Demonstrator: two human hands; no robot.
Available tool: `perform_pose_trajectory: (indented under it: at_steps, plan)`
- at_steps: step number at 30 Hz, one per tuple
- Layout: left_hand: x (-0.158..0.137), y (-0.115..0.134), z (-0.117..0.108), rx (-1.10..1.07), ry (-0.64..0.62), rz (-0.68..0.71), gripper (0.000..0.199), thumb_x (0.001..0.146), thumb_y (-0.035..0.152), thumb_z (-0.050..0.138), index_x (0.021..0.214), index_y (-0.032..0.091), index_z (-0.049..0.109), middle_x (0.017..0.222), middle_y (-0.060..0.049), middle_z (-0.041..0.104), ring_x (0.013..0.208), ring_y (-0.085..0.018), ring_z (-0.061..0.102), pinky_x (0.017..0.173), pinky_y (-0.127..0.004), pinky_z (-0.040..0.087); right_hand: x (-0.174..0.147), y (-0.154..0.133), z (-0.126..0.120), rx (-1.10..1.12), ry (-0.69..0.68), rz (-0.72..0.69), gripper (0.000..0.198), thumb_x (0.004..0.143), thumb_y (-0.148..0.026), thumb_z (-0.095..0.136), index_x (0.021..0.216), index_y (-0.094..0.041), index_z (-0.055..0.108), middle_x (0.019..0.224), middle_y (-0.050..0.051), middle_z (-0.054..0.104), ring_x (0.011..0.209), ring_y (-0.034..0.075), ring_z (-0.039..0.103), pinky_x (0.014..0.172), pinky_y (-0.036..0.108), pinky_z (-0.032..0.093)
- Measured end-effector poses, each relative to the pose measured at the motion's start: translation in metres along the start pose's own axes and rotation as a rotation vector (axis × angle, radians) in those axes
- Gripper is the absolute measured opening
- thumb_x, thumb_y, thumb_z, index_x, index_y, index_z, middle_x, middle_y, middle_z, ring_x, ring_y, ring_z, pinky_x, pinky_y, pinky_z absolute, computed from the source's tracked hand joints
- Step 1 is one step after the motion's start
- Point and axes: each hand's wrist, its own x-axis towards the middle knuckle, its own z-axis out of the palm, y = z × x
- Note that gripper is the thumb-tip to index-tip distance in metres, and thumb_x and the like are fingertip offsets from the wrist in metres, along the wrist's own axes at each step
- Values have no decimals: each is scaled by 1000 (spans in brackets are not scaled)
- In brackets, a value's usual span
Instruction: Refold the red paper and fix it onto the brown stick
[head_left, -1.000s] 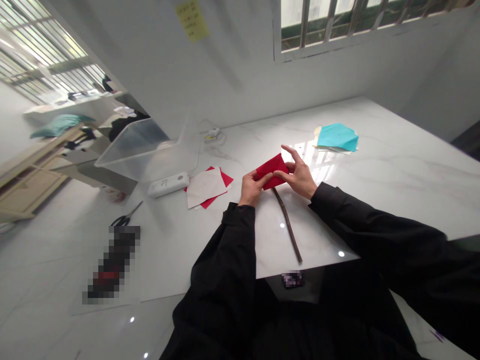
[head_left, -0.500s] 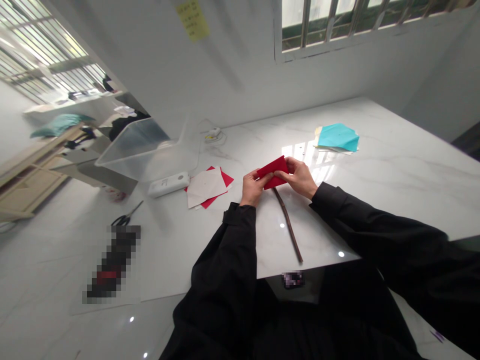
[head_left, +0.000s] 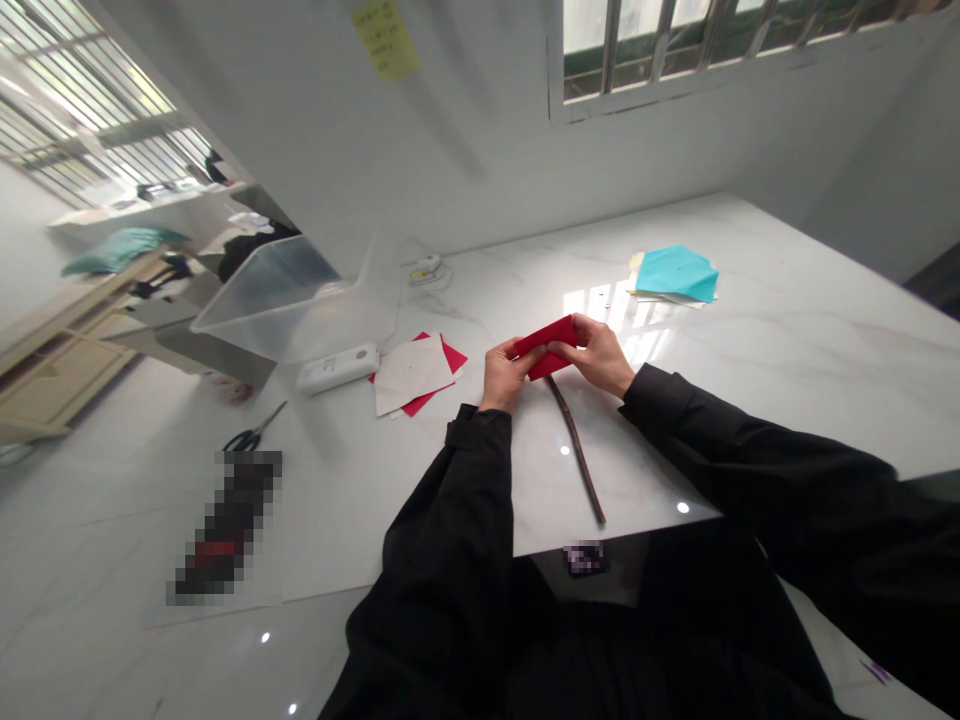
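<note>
Two hands meet over the middle of the white marble table [head_left: 750, 330], both pinching one folded red paper [head_left: 546, 345]. A second ago the right hand [head_left: 596, 355] had its forefinger raised and spread above the sheet; now that finger is curled down with the rest, and the fingers close on the paper's right end. The left hand [head_left: 501, 375] keeps its place, thumb and fingertips clamped on the left end. The paper itself has changed shape since then: it showed a wider, flatter face before, and now reads as a narrower, flatter strip, tilted up toward the right. It is a plain bright red with a sharp upper edge, held just above the surface, not lying on it. A thin dark stick [head_left: 576, 450] lies on the table, running from beneath the hands toward the near edge. Left of the hands lie loose red and white sheets [head_left: 412, 375], then a white oblong device [head_left: 337, 368] and a clear plastic tub [head_left: 292, 295]. A stack with a teal sheet [head_left: 675, 272] on top rests toward the far right.
</note>
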Motion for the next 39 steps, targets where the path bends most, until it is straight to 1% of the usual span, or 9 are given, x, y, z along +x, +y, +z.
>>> perform_pose_trajectory:
  at_steps: [5,14,19,22,25,27,30,35,39]
  plan:
    - [0,0,1,-3,7,-16,46,58,41,94,92,13,80,81,-7,79,81,-24,73,80,-37,59,-1,-2,0,-18,12,6,20,81,-36,74,88,-20,64,82,3,71,75,20,66,71,36,56]
    - [-1,3,4,-34,15,-13,50,62,42,91,102,14,78,94,-9,80,87,-24,74,86,-38,57,3,6,-5,190,-113,95,44,83,-54,76,110,-19,71,105,9,76,94,25,71,85,41,60]
    - [1,12,3,-12,39,-18,50,71,55,83,100,14,77,91,-8,78,82,-21,73,77,-32,58,5,2,-11,320,-187,197,49,73,-49,87,110,-19,75,107,8,78,96,26,73,92,45,59]
    - [0,21,-2,174,140,45,45,80,60,73,93,16,76,82,-5,74,69,-16,67,66,-27,53,11,7,-24,395,-233,244,48,73,-44,87,111,-18,76,108,8,79,95,25,74,92,44,59]
    - [-5,26,-1,564,233,139,29,82,49,74,88,21,76,77,-3,70,68,-17,61,71,-28,49,20,18,-43,391,-301,285,42,71,-41,88,104,-16,78,100,8,79,86,23,74,85,41,59]
    - [-9,25,5,825,198,146,25,78,41,79,95,24,76,77,-4,70,74,-21,63,78,-32,47,25,25,-55,349,-356,311,38,70,-39,88,99,-15,79,95,8,79,81,22,73,81,39,59]
    - [-10,21,14,1025,97,165,43,72,36,84,112,24,74,88,-8,72,85,-28,65,83,-36,46,28,31,-64,305,-413,310,35,69,-37,88,96,-15,80,94,8,80,79,21,73,78,37,58]
    - [5,19,10,762,93,51,46,68,24,83,113,26,74,83,-4,72,73,-22,65,79,-33,48,29,29,-61,248,-450,261,34,69,-39,88,94,-17,80,92,7,80,81,22,73,77,36,58]
    - [11,25,-1,407,-81,-150,45,70,30,82,112,18,76,92,-8,76,66,-17,65,70,-30,52,30,25,-57,167,-394,141,33,71,-48,87,84,-18,79,91,8,78,87,25,73,84,38,57]
